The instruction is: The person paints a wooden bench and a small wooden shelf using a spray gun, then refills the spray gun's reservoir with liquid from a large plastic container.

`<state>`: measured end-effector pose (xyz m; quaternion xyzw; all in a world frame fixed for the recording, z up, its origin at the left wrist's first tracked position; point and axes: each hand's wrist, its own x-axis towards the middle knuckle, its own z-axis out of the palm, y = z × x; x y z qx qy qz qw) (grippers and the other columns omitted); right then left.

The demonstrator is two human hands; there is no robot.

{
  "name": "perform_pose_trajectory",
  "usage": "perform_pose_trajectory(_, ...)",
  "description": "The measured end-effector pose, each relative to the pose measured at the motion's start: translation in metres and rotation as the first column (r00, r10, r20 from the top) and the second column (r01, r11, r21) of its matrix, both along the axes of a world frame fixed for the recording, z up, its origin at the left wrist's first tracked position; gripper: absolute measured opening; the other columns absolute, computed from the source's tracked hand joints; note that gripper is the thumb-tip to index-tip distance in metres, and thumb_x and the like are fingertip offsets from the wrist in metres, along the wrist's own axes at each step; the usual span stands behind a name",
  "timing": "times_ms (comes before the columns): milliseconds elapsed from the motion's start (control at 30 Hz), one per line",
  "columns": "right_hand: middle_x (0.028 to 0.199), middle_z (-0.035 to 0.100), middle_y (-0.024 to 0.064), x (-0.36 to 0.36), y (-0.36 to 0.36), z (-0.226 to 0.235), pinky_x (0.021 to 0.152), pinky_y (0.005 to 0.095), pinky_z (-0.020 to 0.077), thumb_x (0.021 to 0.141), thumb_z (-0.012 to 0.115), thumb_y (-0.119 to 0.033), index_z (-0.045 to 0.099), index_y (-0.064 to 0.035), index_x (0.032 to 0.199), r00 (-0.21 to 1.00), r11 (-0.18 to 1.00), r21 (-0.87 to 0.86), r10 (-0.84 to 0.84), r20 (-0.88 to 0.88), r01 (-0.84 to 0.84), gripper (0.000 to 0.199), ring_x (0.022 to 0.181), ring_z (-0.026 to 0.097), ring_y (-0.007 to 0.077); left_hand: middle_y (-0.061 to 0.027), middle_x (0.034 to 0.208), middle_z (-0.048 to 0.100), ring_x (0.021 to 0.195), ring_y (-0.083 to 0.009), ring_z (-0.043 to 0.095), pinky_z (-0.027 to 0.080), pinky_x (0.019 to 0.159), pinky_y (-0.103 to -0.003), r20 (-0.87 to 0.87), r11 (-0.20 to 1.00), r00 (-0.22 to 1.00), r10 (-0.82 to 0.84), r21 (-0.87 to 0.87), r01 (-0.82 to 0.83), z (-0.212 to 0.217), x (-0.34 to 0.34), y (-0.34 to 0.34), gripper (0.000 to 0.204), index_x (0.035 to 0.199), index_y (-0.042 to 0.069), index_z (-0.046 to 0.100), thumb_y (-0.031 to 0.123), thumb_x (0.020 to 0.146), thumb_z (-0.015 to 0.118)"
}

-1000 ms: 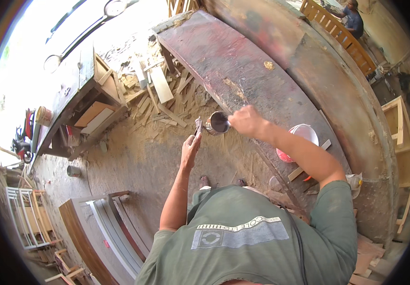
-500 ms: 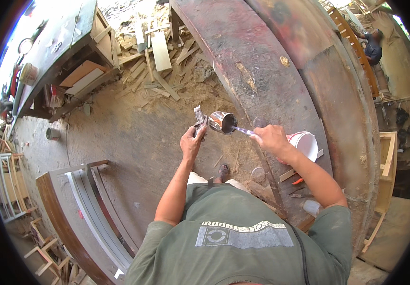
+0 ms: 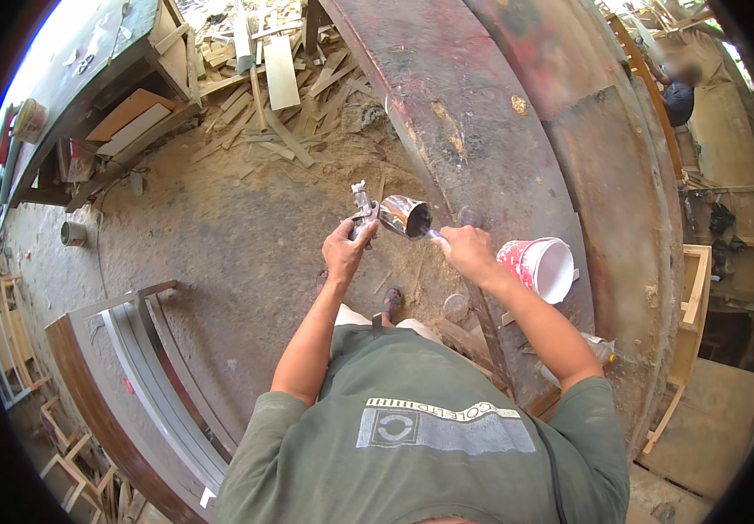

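A paint-stained spray gun [image 3: 363, 206] is gripped in my left hand [image 3: 345, 251], in front of my body. Its shiny metal cup [image 3: 401, 215] is tipped sideways, the dark mouth facing my right hand [image 3: 470, 251]. The fingers of that hand are closed round the handle of a slim brush-like tool [image 3: 434, 234], purple and white. Its far end reaches into the cup's mouth, so the tip is hidden. Just right of my right hand, a red and white bucket [image 3: 517, 259] stands on the long stained workbench [image 3: 482, 113].
Wood scraps [image 3: 281, 79] and sawdust lie on the ground ahead. At far left is a wooden table [image 3: 102, 65]; a small can [image 3: 72, 233] stands on the floor. A brown-edged panel frame [image 3: 89, 375] leans at lower left. Another person [image 3: 678, 100] is at far upper right.
The brush-like tool has gone deeper into the cup as my right hand moved left toward it. My view has shifted slightly, showing more of the bucket's red side.
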<state>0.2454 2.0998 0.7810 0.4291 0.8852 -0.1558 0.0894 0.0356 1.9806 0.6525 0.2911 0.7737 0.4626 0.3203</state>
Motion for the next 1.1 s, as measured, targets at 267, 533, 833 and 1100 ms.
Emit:
perform_pose_trajectory(267,0.075,0.07,0.0157,0.017,0.014,0.034,0.069,0.0473,0.0542,0.089,0.069,-0.037,0.073,-0.0104,0.084,0.994,0.999,0.032,0.022,0.103,-0.025,0.028,0.078,0.072,0.0342,-0.0062,0.066,0.066,0.062,-0.0199,0.064,0.047,0.062,-0.035,-0.013,1.0,1.0,-0.012,-0.021,0.012,-0.009,-0.009,0.001,0.054,0.081,0.008,0.07,0.062,0.081,0.073)
perform_pose_trajectory(533,0.077,0.069,0.018,-0.005,0.0,-0.002,0.067,0.0505,0.0541,0.092,0.066,-0.037,0.073,-0.0108,0.085,0.991,0.993,-0.11,-0.064,-0.119,0.051,0.028,0.077,0.069,0.0398,-0.0065,0.066,0.065,0.062,-0.0169,0.059,0.045,0.061,-0.035,-0.008,0.997,0.998,-0.068,-0.031,0.067,-0.004,-0.009,0.012,0.054,0.079,0.005,0.066,0.058,0.085,0.072)
perform_pose_trajectory(833,0.074,0.071,0.0154,0.02,0.004,0.014,0.063,0.0486,0.0551,0.096,0.061,-0.034,0.069,-0.0093,0.087,0.992,0.976,0.203,0.055,0.113,-0.077,0.027,0.068,0.071,0.0348,-0.0064,0.063,0.059,0.06,-0.0145,0.053,0.043,0.059,-0.034,-0.003,0.995,0.996,-0.09,0.031,0.09,0.01,-0.007,0.021,0.058,0.075,0.003,0.062,0.06,0.085,0.072)
perform_pose_trajectory(1100,0.078,0.07,0.0168,0.033,-0.013,0.035,0.067,0.0518,0.0524,0.091,0.065,-0.041,0.075,-0.0116,0.09,0.99,0.983,-0.134,-0.132,-0.046,0.124,0.031,0.077,0.069,0.0402,-0.0068,0.062,0.058,0.059,-0.0139,0.05,0.042,0.059,-0.033,-0.07,0.993,0.99,-0.121,0.005,0.121,0.003,-0.014,0.022,0.057,0.076,0.003,0.062,0.059,0.084,0.073)
